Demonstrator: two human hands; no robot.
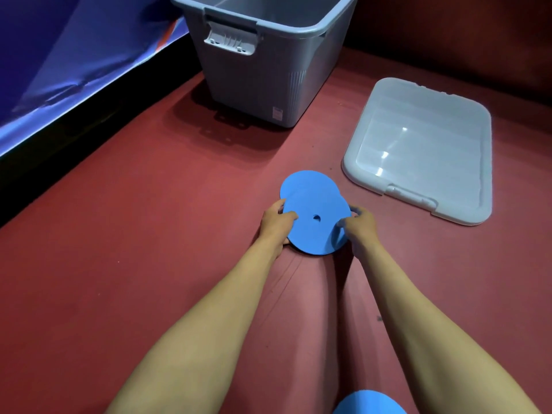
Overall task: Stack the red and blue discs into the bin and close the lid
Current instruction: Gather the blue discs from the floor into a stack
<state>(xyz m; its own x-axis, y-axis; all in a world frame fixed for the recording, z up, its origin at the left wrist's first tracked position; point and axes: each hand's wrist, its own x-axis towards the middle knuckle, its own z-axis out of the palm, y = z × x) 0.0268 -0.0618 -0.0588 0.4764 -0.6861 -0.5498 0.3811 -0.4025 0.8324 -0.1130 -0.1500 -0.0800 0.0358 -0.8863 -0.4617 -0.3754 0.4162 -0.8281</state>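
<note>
Both bare forearms enter from the bottom edge and converge toward the centre of the frame. Left hand (276, 224): left of centre, fingers curled, thumb on top, gripping the left edge of a blue disc (316, 231). Right hand (360, 227): just right of centre, fingers curled, pinching the disc's right edge.

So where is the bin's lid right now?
In the head view the lid lies flat on the red floor, right of the open bin and beyond the right hand.

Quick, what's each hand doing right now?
Left hand: fingers grip the top blue disc at its left edge.
Right hand: fingers grip its right edge.
</note>
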